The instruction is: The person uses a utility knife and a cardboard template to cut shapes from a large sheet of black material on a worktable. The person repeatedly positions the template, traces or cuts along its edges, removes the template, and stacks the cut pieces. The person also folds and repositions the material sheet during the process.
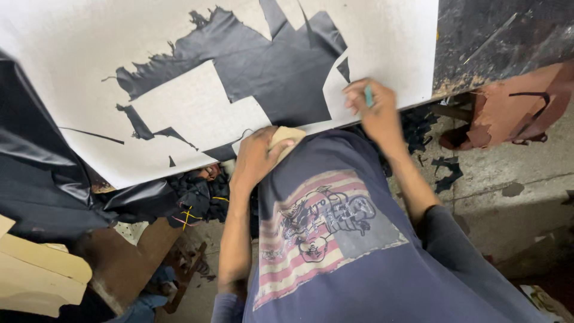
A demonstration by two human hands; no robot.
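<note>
My right hand [373,110] pinches a pale teal marker [369,96]; my left hand [257,157] has a tan card piece [286,141]. Under them is an off-white board [388,42] with a ragged black leather sheet [263,66] on it. My shirt [359,263] is navy, printed with faded red and cream stripes and black line drawing. Black scraps [445,170] dot the grey floor [514,179], beside rust-brown leather [514,107].

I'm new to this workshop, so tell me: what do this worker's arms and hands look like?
Both forearms are bare, with dark blue sleeves pushed up toward the elbows. The left hand and right hand wear no gloves, and no rings or watch show.
</note>
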